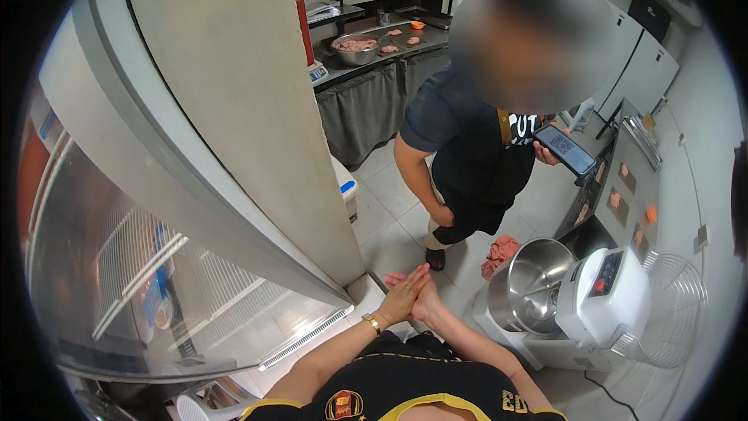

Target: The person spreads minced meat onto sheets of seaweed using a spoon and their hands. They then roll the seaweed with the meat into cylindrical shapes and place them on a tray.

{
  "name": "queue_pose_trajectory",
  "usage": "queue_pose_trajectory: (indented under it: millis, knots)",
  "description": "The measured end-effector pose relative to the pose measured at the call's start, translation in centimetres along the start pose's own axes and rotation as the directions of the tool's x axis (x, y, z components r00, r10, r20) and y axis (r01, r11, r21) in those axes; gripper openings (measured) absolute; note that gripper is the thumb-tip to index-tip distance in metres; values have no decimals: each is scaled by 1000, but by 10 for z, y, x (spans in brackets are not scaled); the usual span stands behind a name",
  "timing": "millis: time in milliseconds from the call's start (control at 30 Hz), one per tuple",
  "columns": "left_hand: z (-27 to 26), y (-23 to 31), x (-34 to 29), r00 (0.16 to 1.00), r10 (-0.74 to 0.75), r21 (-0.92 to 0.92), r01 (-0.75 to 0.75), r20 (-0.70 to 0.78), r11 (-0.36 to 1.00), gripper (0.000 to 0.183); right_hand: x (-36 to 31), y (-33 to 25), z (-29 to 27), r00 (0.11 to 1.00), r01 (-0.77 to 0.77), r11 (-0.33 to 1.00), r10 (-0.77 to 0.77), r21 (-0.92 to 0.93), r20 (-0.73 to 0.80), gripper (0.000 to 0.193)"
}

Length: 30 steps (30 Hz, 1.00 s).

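In front of my body, my left hand (403, 296) and my right hand (426, 302) are pressed against each other, palm on palm. The left one lies over the right and wears a ring; a gold wristwatch (372, 321) sits on its wrist. Fingers on both hands look stretched out, though the left hand partly covers the right one's. I see no object between them. Facing me stands a person in a dark shirt and black apron, with a phone (565, 150) held up in one hand, its lit screen showing a square code.
A glass-door fridge (226, 156) curves along my left. To my right stands a spiral mixer with a steel bowl (538, 281), a pink cloth (499, 256) beside it. Behind the person, a counter holds a bowl of raw meat (356, 47). Meat portions lie on the right counter (623, 222).
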<state>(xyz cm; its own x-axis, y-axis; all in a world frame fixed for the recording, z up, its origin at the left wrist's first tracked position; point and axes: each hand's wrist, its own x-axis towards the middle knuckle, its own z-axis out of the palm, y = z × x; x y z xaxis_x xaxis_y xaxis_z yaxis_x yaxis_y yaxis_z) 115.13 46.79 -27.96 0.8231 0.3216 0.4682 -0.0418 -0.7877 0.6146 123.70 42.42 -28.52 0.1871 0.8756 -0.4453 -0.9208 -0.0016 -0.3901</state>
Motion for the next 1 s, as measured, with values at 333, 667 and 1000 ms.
queue_pose_trajectory:
  millis: [333,667,1000]
  knots:
    - [49,11,45,915,-162,247,71,368,966,28,-20,-63,-49,923,-205,976,169,-71,-346,53]
    - [112,20,78,799,-262,360,61,541,931,18,-21,-101,-113,869,-189,949,42,-253,-493,46]
    - [125,-11,131,763,-383,294,261,520,919,16,27,-134,-137,879,-161,888,-70,-430,-472,46]
